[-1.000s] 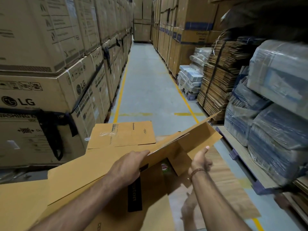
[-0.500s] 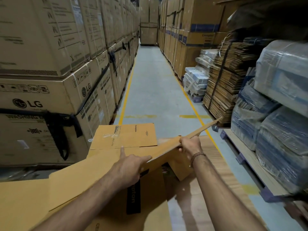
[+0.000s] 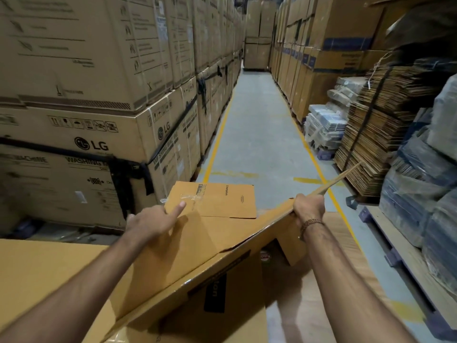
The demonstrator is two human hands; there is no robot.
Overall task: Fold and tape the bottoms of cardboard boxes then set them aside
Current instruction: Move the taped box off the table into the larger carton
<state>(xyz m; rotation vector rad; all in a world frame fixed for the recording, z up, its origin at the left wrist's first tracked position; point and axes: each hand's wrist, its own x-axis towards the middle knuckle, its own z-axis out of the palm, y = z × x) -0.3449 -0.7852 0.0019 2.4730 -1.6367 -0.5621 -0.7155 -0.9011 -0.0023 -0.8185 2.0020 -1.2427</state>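
Change: flap (image 3: 329, 186) that stood raised and open a second ago now lies lower, seen nearly edge-on; my right hand (image 3: 309, 206) went from an open palm under it to a grip on its edge.
Left hand (image 3: 150, 221): it was hooked over the box's front edge; now it lies flatter on the top panel, forefinger stretched out toward the far flap (image 3: 222, 201), other fingers loosely bent. I see it holding nothing.
Right hand: fingers curled round the cardboard edge, thumb side up, a beaded band at the wrist.
Meaning: I judge the bottom is mid-fold, one flap coming down, no fresh tape on yet.
Box (image 3: 188, 256): right in front of me, tilted, between both arms, above the wood-grain surface (image 3: 321, 280).
Material: tan corrugated board, matte, stiff, sharp creases; a black printed strip on the near side.
Far flap: flat rectangle with small print and a crinkled patch of clear tape.
Surroundings: stacked cartons (image 3: 99, 144) on my left, strapped flat cardboard (image 3: 371, 134) on my right.
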